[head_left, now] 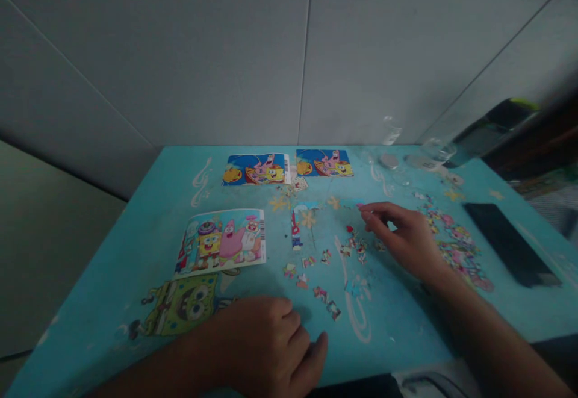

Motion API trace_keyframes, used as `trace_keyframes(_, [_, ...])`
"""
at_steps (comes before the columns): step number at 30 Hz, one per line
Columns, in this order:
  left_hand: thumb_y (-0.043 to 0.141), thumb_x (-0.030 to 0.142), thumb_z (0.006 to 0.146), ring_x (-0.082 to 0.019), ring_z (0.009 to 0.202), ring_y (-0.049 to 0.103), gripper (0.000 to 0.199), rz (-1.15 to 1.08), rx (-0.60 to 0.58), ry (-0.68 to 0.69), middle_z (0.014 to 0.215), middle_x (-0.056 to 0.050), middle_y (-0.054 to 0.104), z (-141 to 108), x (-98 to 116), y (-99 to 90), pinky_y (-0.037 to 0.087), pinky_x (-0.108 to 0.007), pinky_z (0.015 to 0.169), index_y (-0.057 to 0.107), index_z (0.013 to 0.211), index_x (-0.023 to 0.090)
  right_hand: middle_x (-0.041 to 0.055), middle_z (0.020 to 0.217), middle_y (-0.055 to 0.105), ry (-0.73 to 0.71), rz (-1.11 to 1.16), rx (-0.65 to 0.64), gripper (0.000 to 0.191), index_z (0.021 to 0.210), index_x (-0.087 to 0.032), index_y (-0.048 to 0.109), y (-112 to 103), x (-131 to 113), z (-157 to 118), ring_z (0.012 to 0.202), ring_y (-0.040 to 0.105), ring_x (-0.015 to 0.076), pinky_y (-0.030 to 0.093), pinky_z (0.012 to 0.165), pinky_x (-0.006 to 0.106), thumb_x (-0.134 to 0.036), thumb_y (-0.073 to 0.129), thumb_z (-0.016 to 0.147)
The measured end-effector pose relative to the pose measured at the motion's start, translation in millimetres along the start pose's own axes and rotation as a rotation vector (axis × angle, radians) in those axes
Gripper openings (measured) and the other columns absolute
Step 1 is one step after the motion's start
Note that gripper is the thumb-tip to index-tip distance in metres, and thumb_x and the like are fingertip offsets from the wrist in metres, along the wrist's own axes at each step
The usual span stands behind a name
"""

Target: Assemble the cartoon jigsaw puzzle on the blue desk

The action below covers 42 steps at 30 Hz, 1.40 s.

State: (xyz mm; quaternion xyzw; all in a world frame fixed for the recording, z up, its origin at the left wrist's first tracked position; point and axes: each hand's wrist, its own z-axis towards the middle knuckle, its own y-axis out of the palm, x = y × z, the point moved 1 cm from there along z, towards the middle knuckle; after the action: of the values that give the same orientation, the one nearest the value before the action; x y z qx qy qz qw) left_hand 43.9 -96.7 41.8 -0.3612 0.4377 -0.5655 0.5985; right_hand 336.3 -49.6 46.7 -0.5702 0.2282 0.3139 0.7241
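My right hand reaches over the blue table, thumb and forefinger pinched on a small pinkish puzzle piece. The piece sits at the right end of a partly joined puzzle border, whose top row and left side show. Below that hand lies a cluster of loose puzzle pieces. My left hand rests near the front edge with its fingers curled in and the thumb apart; nothing shows in it. Several scattered pieces lie just beyond it. A cartoon picture sheet is flat on the left.
Two blue picture cards lie along the back by the wall. On the right are a large spread of colourful pieces and a black phone-like slab. Clear plastic containers and a dark bottle stand at the back right.
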Motion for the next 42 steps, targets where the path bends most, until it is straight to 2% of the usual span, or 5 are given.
trace_keyframes(6, [0.071, 0.023, 0.086, -0.013, 0.050, 0.053, 0.034, 0.013, -0.046, -0.046, 0.061, 0.005, 0.058, -7, 2, 5.4, 0.036, -0.031, 0.043, 0.066, 0.119, 0.017, 0.0012, 0.070, 0.066, -0.020, 0.048, -0.045, 0.023, 0.102, -0.021, 0.075, 4, 0, -1, 0.062, 0.058, 0.0145, 0.046, 0.054, 0.026, -0.038, 0.060, 0.099])
trace_keyframes(12, [0.073, 0.024, 0.085, -0.014, 0.047, 0.049, 0.027, 0.003, -0.049, -0.099, 0.059, 0.007, 0.057, -6, 3, 9.0, 0.034, -0.033, 0.040, 0.065, 0.110, 0.018, 0.0006, 0.071, 0.065, -0.013, 0.052, -0.057, 0.022, 0.103, -0.022, 0.074, 5, 4, -2, 0.061, 0.056, 0.0139, 0.045, 0.053, 0.025, -0.038, 0.060, 0.098])
trace_keyframes(22, [0.069, 0.022, 0.088, -0.014, 0.050, 0.054, 0.025, 0.042, -0.005, -0.021, 0.059, 0.004, 0.058, -1, 1, 2.4, 0.038, -0.032, 0.042, 0.069, 0.111, 0.014, 0.0011, 0.071, 0.066, -0.020, 0.019, -0.059, 0.024, 0.103, -0.022, 0.075, 4, 3, -1, 0.062, 0.058, 0.0147, 0.047, 0.052, 0.025, -0.039, 0.060, 0.098])
trace_keyframes(32, [0.070, 0.021, 0.087, -0.015, 0.049, 0.052, 0.026, 0.023, -0.041, -0.071, 0.060, 0.005, 0.059, -5, 3, 4.8, 0.038, -0.032, 0.041, 0.067, 0.113, 0.017, 0.0005, 0.069, 0.065, -0.033, 0.010, -0.076, 0.022, 0.101, -0.022, 0.075, 6, 3, 0, 0.060, 0.056, 0.0138, 0.045, 0.052, 0.025, -0.037, 0.060, 0.099])
trace_keyframes(42, [0.075, 0.025, 0.085, -0.013, 0.052, 0.050, 0.034, 0.036, -0.119, -0.090, 0.064, 0.007, 0.062, -12, 2, 10.9, 0.038, -0.031, 0.046, 0.063, 0.116, 0.020, 0.0041, 0.091, 0.076, -0.042, 0.038, -0.138, 0.019, 0.108, -0.022, 0.076, 7, 3, -1, 0.068, 0.063, 0.0142, 0.050, 0.061, 0.026, -0.028, 0.062, 0.096])
